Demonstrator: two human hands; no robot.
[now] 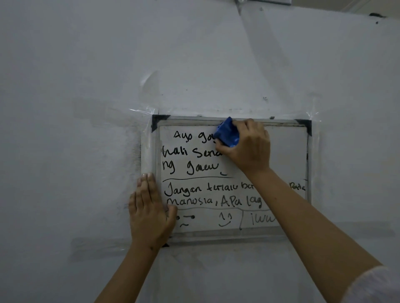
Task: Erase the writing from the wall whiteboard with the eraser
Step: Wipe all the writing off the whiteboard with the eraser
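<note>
A small framed whiteboard (287, 151) is taped to a pale wall. Black handwriting (194, 168) covers its left and lower parts; the upper right area is wiped blank. My right hand (249, 147) grips a blue eraser (227, 134) and presses it against the board near the top middle, over the end of the first written line. My left hand (149, 212) lies flat with fingers together on the board's lower left frame and the wall beside it. My right forearm hides part of the lower lines of writing.
Clear tape (147, 112) holds the board's corners to the wall. Black corner caps (159, 121) mark the frame. A metal bracket (264, 2) sits at the top edge of view. A small screw (265, 98) is in the wall above the board.
</note>
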